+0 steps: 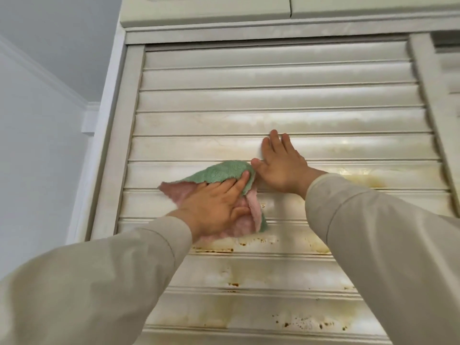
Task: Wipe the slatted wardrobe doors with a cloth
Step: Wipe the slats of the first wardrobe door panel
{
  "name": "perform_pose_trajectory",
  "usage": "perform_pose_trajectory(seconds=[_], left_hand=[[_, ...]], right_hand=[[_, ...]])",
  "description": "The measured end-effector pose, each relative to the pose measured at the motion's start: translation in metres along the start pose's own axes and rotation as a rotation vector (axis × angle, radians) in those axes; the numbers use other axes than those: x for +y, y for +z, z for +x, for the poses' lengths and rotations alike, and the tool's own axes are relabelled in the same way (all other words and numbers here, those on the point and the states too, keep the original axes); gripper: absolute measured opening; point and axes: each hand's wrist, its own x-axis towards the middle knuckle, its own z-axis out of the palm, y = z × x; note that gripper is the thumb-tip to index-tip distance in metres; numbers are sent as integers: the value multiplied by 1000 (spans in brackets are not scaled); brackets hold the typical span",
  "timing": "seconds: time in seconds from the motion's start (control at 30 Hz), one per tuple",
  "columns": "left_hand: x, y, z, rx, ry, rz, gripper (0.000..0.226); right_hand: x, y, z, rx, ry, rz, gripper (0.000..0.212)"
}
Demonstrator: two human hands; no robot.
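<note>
- Two hands are seen raised against a slatted wardrobe door [273, 100], viewed from below; both arms are covered by beige sleeves [99, 282]
- Left hand [214, 205] is laid flat over a cloth [224, 174], fingers extended and close together, palm pressing the cloth onto the slats; nothing is pinched
- Cloth is two-sided, green on the upper fold and pink beneath; it is bunched under the palm, with a pink edge hanging down just right of the hand
- Cloth is placed on the middle slats, left of the door's centre
- Right hand [281, 165] is held flat and bare against the slats, fingers together and pointing up, thumb spread out toward the cloth and nearly touching its green edge
- Yellow-brown staining and dark specks [306, 324] are noted on the lower slats; upper slats appear paler
- Second slatted door [448, 66] is partly visible at the right edge
- Plain cabinet fronts [204, 8] are seen above, a white wall [32, 145] at left
</note>
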Motion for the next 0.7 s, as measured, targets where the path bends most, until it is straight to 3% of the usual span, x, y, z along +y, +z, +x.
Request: perform_pose_trajectory(seconds=[0.07,0.13,0.2,0.33,0.43,0.57,0.7], left_hand=[[-23,-8,-2,91,-48,-213,68],[-63,-13,-10,249,-292,-416,58],[-90,-14,-17,267,-519,-315,83],[-73,-11,2,292,-677,-322,116],[-25,-10,35,301,-475,-191,117],[33,2,65,315,-101,-112,83],[-11,12,52,300,-105,-286,76]], right_hand=[[3,-2,-2,11,-16,-18,70],[5,-7,-5,18,-26,-47,67],[10,-11,-6,27,-48,-85,63],[14,-12,-4,-1,-71,-87,61],[18,-12,-3,-15,-82,-55,61],[22,-14,-3,-17,-98,-12,56],[25,-16,-2,-45,-103,-16,58]])
